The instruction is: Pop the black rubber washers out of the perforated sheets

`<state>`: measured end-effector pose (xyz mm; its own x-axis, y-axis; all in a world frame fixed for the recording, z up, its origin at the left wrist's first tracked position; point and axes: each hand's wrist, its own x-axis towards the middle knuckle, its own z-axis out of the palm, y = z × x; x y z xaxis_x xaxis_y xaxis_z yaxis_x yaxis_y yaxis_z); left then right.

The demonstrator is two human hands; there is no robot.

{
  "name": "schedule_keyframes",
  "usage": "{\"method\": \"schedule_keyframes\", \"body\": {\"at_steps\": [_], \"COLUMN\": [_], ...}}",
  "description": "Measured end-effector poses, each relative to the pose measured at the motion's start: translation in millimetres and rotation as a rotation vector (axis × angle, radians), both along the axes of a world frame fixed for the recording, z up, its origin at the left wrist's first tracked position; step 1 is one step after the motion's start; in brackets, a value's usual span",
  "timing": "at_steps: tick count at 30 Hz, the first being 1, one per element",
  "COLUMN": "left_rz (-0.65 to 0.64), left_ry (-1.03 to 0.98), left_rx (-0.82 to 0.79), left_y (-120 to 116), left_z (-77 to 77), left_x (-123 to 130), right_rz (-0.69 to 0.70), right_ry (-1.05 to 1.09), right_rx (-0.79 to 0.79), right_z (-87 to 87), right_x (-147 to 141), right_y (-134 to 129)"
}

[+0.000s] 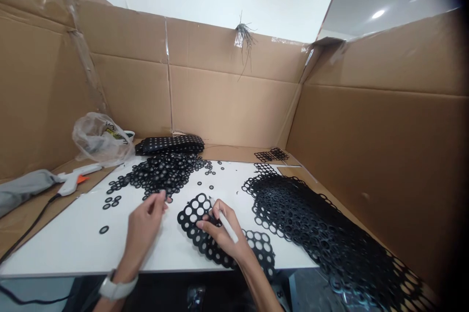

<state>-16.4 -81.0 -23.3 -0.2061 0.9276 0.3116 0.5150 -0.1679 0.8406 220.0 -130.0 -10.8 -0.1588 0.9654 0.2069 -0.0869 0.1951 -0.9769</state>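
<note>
My right hand (222,231) holds a white pen-like tool (228,226), its tip pointing up and away, over a black sheet of joined rings (198,239) on the white board. Some openings at the sheet's upper end look larger than the rest. Left of the sheet, my left hand (148,217) has thumb and fingertips pinched together near the front of a pile of small black rings (161,170). Whatever those fingertips hold is too small to make out. A white watch band is on the left wrist.
A large heap of black ring netting (311,214) covers the right side. Stacked black strips (170,144) and a plastic bag (102,138) lie at the back left. A glue gun (75,177) rests at the left. Cardboard walls (234,102) surround the white board (73,248).
</note>
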Motion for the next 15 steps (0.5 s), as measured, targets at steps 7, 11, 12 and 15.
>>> {"method": "schedule_keyframes", "body": {"at_steps": [7, 11, 12, 15], "left_rz": [-0.091, -0.276, -0.342, -0.424], "left_ry": [0.220, 0.142, 0.118, 0.038], "left_rx": [0.217, 0.143, 0.106, 0.027], "left_y": [-6, -53, -62, -76], "left_z": [2.9, -2.9, -4.3, -9.5], "left_x": [-9, 12, 17, 27], "right_rz": [-0.013, 0.083, 0.108, 0.170], "right_ry": [-0.328, -0.282, -0.256, -0.206], "right_rx": [0.014, 0.015, 0.016, 0.011], "right_z": [4.0, 5.9, 6.3, 6.5], "right_x": [10, 12, 12, 15], "right_y": [-1, -1, -2, -3]}}
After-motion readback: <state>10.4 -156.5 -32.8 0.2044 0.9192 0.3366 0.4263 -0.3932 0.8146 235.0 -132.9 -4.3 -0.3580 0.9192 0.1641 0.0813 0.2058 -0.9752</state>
